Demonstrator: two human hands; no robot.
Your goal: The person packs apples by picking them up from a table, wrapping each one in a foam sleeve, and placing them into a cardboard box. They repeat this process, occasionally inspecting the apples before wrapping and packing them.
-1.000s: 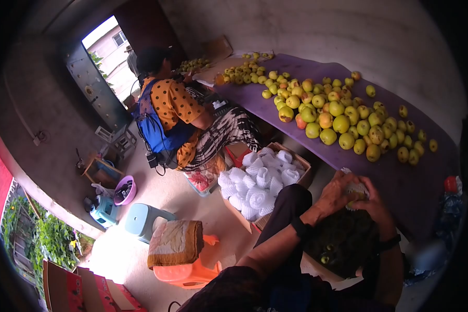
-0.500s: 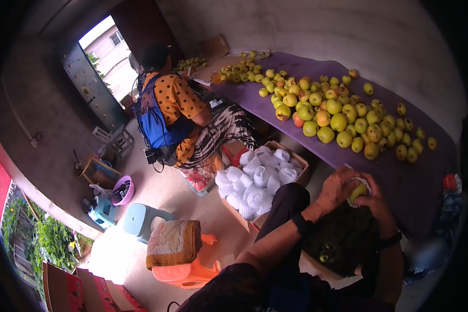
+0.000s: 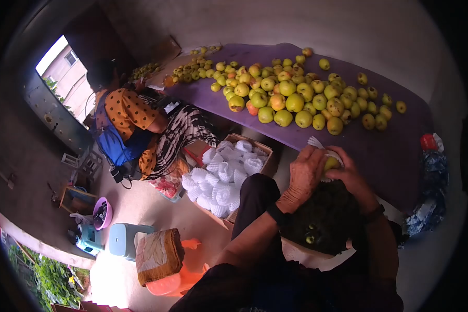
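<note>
Between my two hands is a green apple (image 3: 331,163) partly covered by a white foam net (image 3: 317,143). My left hand (image 3: 308,169) has its fingers wrapped round the apple's left side. On the other side, my right hand (image 3: 350,174) grips the apple and net with bent fingers. Below both hands, a dark container (image 3: 317,218) holds a few apples (image 3: 310,239) in shadow. A pile of green and reddish apples (image 3: 295,102) lies on the purple-covered table (image 3: 400,151) beyond my hands. Left of my knee, a cardboard box (image 3: 267,151) holds several white foam-netted items (image 3: 223,173).
A seated co-worker (image 3: 125,112) in an orange dotted top is at the left, beside the table. Nearer are an orange stool (image 3: 179,281) with a folded cloth (image 3: 160,255), a blue stool (image 3: 120,240) and a purple basin (image 3: 103,213). Blue plastic (image 3: 431,192) hangs at the right.
The view has swung to the right, so the surroundings appear further left. Both hands still hold the apple, and the net now sticks up above it.
</note>
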